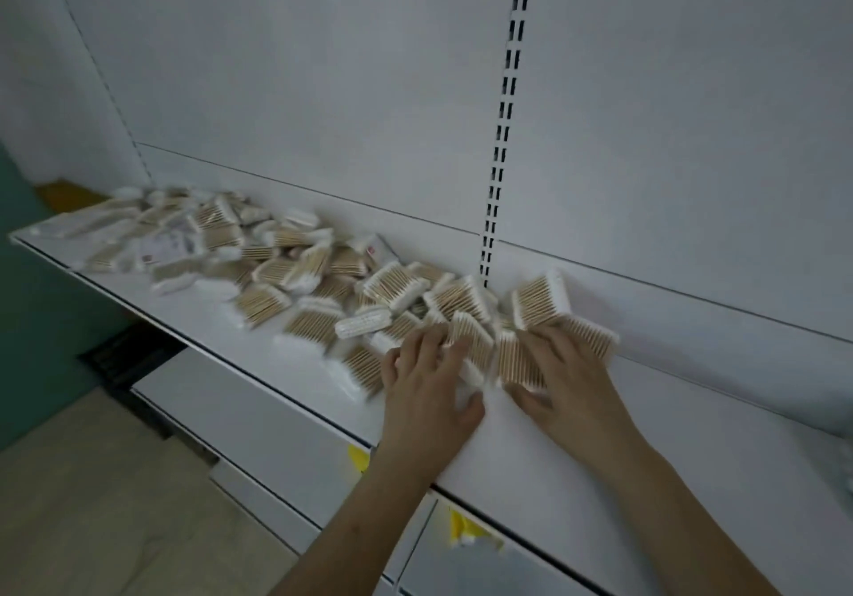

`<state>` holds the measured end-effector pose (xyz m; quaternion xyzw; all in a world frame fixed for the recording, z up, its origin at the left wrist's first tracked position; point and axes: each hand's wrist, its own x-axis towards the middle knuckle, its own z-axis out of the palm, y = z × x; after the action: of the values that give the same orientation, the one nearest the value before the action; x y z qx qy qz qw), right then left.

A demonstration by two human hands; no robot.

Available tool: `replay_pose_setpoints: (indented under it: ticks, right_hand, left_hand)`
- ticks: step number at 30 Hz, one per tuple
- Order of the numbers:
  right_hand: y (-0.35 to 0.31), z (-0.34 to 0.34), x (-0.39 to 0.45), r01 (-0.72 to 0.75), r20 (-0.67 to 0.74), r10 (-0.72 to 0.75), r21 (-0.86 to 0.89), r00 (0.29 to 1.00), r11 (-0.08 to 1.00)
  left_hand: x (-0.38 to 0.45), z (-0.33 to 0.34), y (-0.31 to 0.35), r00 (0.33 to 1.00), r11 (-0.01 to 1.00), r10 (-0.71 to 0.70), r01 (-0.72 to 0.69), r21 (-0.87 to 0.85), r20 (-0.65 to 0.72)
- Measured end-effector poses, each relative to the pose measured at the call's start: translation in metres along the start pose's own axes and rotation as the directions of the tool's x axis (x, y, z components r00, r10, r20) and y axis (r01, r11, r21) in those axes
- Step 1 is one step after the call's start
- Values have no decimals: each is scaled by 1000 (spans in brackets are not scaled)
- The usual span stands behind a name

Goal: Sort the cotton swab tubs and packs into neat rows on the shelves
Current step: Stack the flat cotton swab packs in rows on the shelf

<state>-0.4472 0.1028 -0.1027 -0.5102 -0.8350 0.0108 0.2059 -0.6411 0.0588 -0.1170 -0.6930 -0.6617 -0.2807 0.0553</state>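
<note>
Both hands are down in the right end of a big loose heap of cotton swab packs [295, 272] that runs along the white shelf [531, 466] against the back panel. The left hand [427, 378] has its fingers spread flat over a few packs, and the right hand [565, 376] presses on the pack beside it [517, 360], fingers mostly straight, so neither really looks clamped around anything. Biggest risk as I see it: the heap is jumbled and overlapping, so sweeping or squaring up one pack could drag its neighbours and nudge the front ones off the shelf lip onto the lower shelf. The wrappers look slippery too, so stacked ones may slide apart. Hard to judge much more, the whole view is motion-blurred, labels are unreadable, I can't spot any tubs, and the fingertips are partly buried among the packs.
</note>
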Motion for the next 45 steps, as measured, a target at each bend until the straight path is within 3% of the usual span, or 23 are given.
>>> replay_pose_setpoints:
  ticks: [7,12,16,21,27,31,34,38,41,43,45]
  right_hand:
    - [1,4,-5,-92,-75,100,105,992,990]
    - [4,7,-5,-176,-141,184,68,973,982]
    - [4,-1,-7,-123,-149,161,239,975,963]
    - [-4,-9,-7,-197,-104,259,407,960,892]
    - [-5,-18,-8,-14,-164,97,445,982,895]
    - [-1,-34,-7,-78,-189,256,642,948,762]
    - [6,-59,-19,-125,-129,406,830,905,543]
    - [33,-98,-59,-117,-94,519,925,850,361]
    - [58,-124,-100,-122,-47,587,962,809,245]
    - [71,-140,-132,-127,-25,612,971,790,204]
    - [78,-155,-164,-206,-37,650,933,759,294]
  left_hand:
    - [-2,5,-7,997,999,36,-37,-9,-62]
    - [-9,5,-6,986,987,46,-70,-144,-162]
    - [-10,2,-3,979,949,27,-89,-302,-204]
    - [-13,-5,2,959,944,109,-182,-276,-260]
    - [-15,-11,3,953,923,79,-181,-340,-293]
    - [-12,-13,2,977,879,52,-142,-455,-205]
    - [-11,-15,11,980,849,73,-157,-504,-184]
    - [-7,-20,39,981,804,42,-146,-577,-191]
    - [-2,-17,68,983,754,94,-174,-633,-158]
    - [0,-12,91,984,707,139,-179,-684,-113]
    - [1,-5,114,982,656,181,-165,-737,-58]
